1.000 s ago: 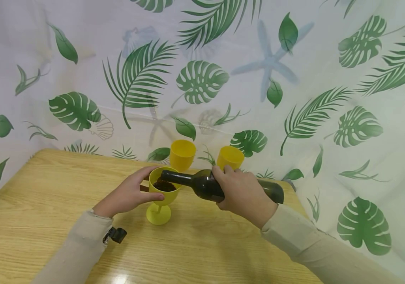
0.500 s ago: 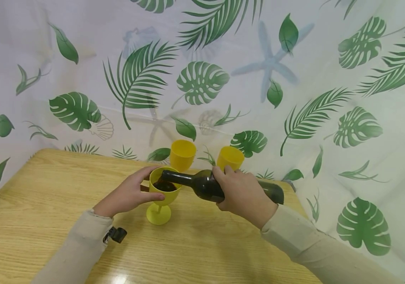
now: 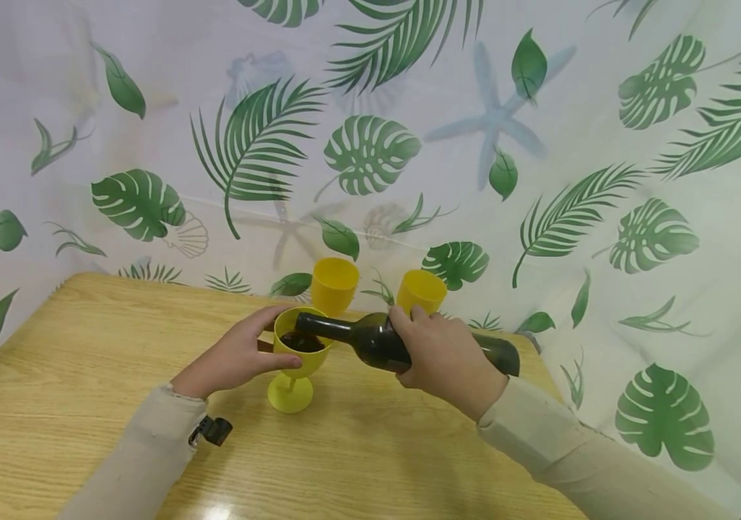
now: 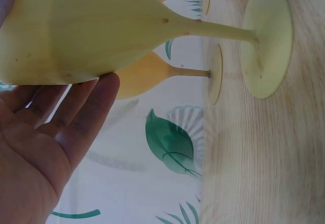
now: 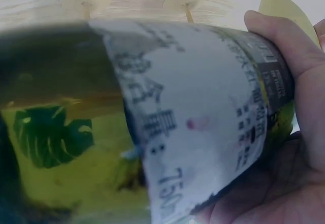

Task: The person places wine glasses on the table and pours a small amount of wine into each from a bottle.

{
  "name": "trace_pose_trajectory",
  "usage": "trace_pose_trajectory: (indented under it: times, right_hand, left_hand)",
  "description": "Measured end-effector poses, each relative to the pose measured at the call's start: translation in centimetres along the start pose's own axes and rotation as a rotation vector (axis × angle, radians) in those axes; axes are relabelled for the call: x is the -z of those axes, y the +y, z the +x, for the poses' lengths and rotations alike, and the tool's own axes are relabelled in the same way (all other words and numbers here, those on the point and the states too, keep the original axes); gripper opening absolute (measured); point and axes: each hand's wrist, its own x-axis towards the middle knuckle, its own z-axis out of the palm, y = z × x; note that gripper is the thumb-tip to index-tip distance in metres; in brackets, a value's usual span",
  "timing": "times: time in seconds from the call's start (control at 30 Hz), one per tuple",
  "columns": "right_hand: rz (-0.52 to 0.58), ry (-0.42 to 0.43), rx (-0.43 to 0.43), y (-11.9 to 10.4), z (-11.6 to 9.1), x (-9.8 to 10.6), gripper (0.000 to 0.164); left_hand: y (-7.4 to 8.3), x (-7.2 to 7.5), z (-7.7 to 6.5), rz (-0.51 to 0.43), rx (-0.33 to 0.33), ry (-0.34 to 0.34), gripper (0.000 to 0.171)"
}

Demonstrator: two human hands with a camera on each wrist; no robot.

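Observation:
A yellow goblet point(image 3: 301, 367) stands upright on the table, dark liquid in its bowl. My left hand point(image 3: 232, 354) holds that bowl from the left, thumb in front and fingers behind; in the left wrist view the fingers point(image 4: 84, 117) touch its side. Gripped round its body by my right hand point(image 3: 445, 354), a dark green wine bottle point(image 3: 373, 339) lies nearly level, its mouth inside the goblet's rim. The bottle's label point(image 5: 198, 107) shows in the right wrist view, with liquid visible through the glass.
Two more yellow-orange goblets, one left point(image 3: 334, 285) and one right point(image 3: 421, 290), stand behind the bottle at the back of the wooden table point(image 3: 84, 404). Right behind the table hangs a leaf-patterned curtain point(image 3: 377, 65). A black clip point(image 3: 214, 430) sits at the left cuff.
Both hands, the goblet and the bottle keep their places. The whole head view has shifted very slightly; the dark liquid's surface looks a little different.

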Motion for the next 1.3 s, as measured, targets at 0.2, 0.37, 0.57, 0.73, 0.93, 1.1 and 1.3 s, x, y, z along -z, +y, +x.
trace_pose_trajectory:
  times: [0.2,0.37,0.57,0.73,0.93,1.1,1.3]
  right_hand:
    - [0.001,-0.014,-0.007,0.0,0.0,-0.1,0.071]
    - [0.005,-0.012,-0.012,0.0,0.0,-0.2,0.07]
    - [0.011,-0.029,-0.024,0.1,0.0,-0.2,0.07]
    - [0.011,-0.016,-0.019,0.1,-0.1,-0.3,0.069]
    - [0.007,0.001,-0.003,0.0,-0.1,-0.6,0.068]
    - [-0.002,0.021,0.013,0.0,0.0,-0.6,0.066]
    - [-0.024,0.029,0.03,0.1,0.1,-0.5,0.067]
  left_hand:
    - [-0.1,-0.1,0.0,0.001,0.001,0.002,0.078]
    - [0.0,-0.1,0.0,-0.01,-0.006,0.006,0.077]
    - [-0.3,-0.3,0.0,-0.013,-0.003,-0.007,0.079]
    - [-0.3,-0.7,-0.1,-0.015,-0.014,-0.009,0.084]
    - [0.0,-1.2,-0.1,-0.013,0.003,0.012,0.096]
    - [0.0,-1.2,0.0,-0.025,0.003,0.008,0.084]
    - [0.1,-1.1,0.0,-0.038,-0.005,-0.004,0.083]
